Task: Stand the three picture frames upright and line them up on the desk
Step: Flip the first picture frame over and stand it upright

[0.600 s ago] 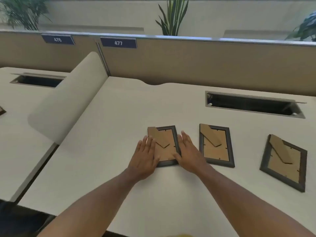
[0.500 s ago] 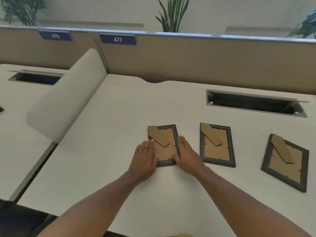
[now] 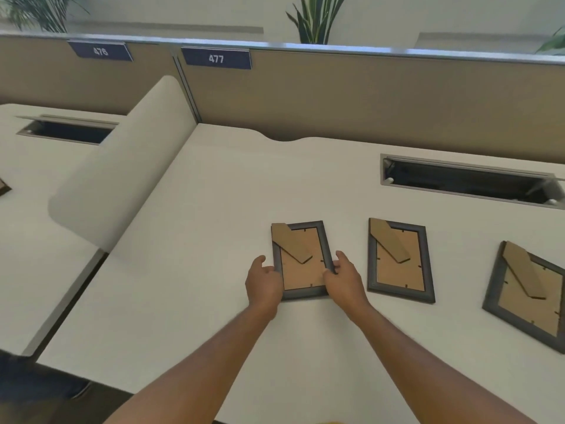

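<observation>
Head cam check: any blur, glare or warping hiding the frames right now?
Head view: the left frame, gripped by the left hand and right hand, is sharp; soft even light, no glare; wide-angle bend curves the partition; the right frame is cropped at the picture's edge.

White desk [image 3: 189, 240], tan partition [image 3: 367, 99] numbered 477, cable tray [image 3: 464, 182], plants behind.

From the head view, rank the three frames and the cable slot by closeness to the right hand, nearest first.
1. Left dark-rimmed picture frame with brown cardboard back: gripped at its edge by the right hand.
2. Middle matching frame: just to the hand's right.
3. Right, skewed frame: farther right.
4. Open grey cable slot: far back right of the white desk.
</observation>
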